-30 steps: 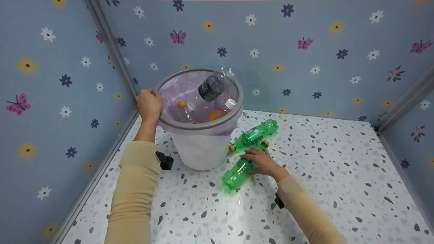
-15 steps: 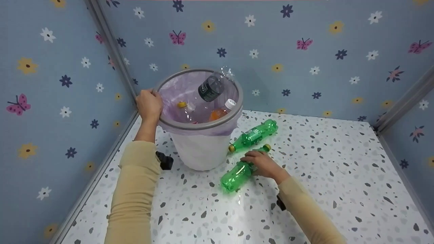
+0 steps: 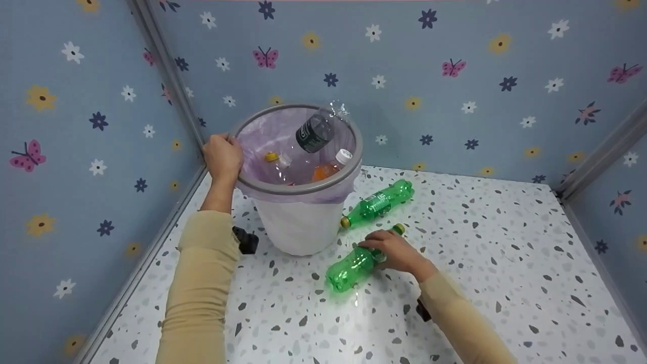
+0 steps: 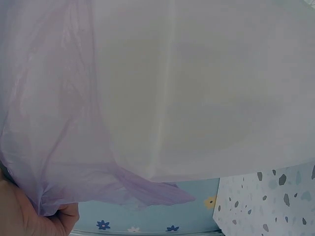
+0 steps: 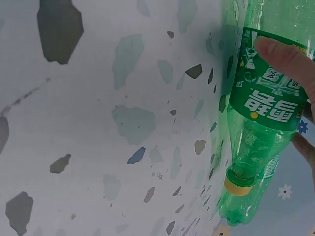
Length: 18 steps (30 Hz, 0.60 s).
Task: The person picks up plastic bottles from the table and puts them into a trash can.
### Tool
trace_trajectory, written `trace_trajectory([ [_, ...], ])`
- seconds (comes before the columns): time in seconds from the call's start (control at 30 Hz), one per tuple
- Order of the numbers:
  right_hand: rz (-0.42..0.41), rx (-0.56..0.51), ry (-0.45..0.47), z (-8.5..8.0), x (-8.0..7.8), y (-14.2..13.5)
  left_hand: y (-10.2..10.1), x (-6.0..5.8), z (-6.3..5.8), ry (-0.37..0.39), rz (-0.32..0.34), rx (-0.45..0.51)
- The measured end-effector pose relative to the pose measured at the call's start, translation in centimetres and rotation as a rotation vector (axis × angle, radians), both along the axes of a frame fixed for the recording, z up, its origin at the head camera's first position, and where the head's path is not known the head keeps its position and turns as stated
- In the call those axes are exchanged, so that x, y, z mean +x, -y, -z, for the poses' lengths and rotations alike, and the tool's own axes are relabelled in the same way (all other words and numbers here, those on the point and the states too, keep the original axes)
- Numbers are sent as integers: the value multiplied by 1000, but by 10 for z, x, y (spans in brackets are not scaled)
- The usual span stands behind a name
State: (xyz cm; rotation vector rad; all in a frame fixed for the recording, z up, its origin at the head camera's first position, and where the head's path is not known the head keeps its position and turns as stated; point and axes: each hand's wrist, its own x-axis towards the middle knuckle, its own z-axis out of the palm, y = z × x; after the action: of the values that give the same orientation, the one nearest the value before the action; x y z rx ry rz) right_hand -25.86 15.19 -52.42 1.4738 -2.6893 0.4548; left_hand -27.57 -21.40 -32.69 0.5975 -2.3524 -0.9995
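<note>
My left hand [image 3: 222,156] grips the left side of the grey rim of a white trash bin [image 3: 301,227]. Purple bag liner [image 4: 54,123] is folded over that rim, and in the left wrist view its edge bunches at my fingers. To the right of the bin, my right hand [image 3: 397,248] grips a green plastic bottle [image 3: 349,272] by its labelled middle, thumb on the label in the right wrist view. This bottle lies tilted close to the floor, yellow cap pointing away to the right. Behind it another green bottle [image 3: 379,203] lies on its side, cap towards the bin.
Inside the bin are a clear bottle with a dark label [image 3: 313,134], a yellow-capped bottle [image 3: 277,169] and a white-capped bottle with orange on it [image 3: 326,171]. Flower-patterned walls [image 3: 404,91] enclose the speckled floor [image 3: 485,263] at the back and sides.
My right hand has drawn the green bottle slightly towards me, away from the other green bottle. The left hand and the bin have stayed in place.
</note>
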Motion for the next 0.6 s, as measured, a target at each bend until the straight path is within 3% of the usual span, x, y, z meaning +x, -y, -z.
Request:
trace_trajectory([
  [0.3,50,-48,-112,-10,11,-4,1,0,1,-15,17,-16],
  [0.6,86,-142,-183,-34,24,-2,1,-1,2,-31,11,-25],
])
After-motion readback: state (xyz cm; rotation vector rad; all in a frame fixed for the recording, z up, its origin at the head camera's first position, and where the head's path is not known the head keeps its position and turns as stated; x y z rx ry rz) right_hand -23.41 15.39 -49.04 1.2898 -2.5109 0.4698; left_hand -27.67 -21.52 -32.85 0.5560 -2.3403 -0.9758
